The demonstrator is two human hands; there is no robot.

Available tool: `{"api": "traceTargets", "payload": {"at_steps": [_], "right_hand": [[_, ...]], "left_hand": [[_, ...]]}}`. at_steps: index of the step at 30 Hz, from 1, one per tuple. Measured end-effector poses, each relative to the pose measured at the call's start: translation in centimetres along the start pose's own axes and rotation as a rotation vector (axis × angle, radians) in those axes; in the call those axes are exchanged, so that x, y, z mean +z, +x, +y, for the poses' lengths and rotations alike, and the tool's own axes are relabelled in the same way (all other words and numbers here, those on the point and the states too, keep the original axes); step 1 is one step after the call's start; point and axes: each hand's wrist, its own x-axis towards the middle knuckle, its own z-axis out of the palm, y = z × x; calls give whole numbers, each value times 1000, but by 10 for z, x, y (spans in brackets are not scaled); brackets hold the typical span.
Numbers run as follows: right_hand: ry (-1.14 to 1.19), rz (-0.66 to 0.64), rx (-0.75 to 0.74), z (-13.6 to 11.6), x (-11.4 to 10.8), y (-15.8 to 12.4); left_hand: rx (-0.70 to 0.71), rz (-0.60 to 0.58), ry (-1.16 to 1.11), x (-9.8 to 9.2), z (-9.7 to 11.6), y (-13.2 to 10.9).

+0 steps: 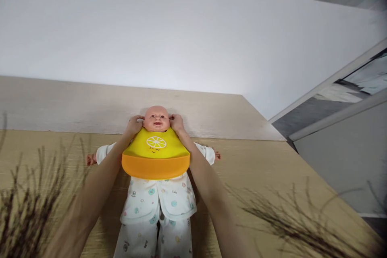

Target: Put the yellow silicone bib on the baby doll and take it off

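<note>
A baby doll [173, 201] in white patterned clothes lies on its back, arms spread out. Over its chest is a yellow silicone bib [169, 147] with an orange catch pocket, a lemon slice and a smiling face on it. My left hand [134, 125] is closed at the left side of the doll's head, fingers pinched by the bib's neck end. On the other side, my right hand [177, 123] is closed in the same way near the bib's upper right edge. The neck straps are hidden behind the doll's head and my fingers.
The doll lies on a wooden tabletop [256, 177], with a paler strip [211, 113] along its far side. Behind that rises a white wall [151, 32]. Blurred dark strands of hair [33, 193] hang at both lower sides. A grey floor [320, 111] shows at right.
</note>
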Motion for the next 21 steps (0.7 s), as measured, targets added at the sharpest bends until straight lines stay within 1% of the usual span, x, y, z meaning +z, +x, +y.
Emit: {"api": "traceTargets", "payload": {"at_steps": [2, 4, 6, 8, 11, 15, 18, 19, 21], "right_hand": [[30, 8, 48, -3, -2, -3], [77, 17, 81, -7, -7, -11], [125, 20, 122, -11, -15, -24], [230, 21, 182, -15, -26, -40], [395, 10, 226, -18, -46, -69], [453, 14, 206, -18, -71, -117], [459, -8, 169, -16, -80, -149], [455, -26, 168, -15, -80, -157], [448, -38, 193, -17, -78, -165]], "left_hand": [[-20, 5, -28, -1, 2, -4], [-69, -14, -99, -6, 6, -13], [-136, -55, -175, -16, 9, -27], [-164, -95, -228, -30, 12, -43], [-117, -129, -285, -51, 15, -71], [-72, -164, -300, -70, 18, -109], [-83, -226, -310, -75, 22, -131], [-80, -227, -308, -74, 23, -135], [-49, -185, -296, -70, 24, -139]]}}
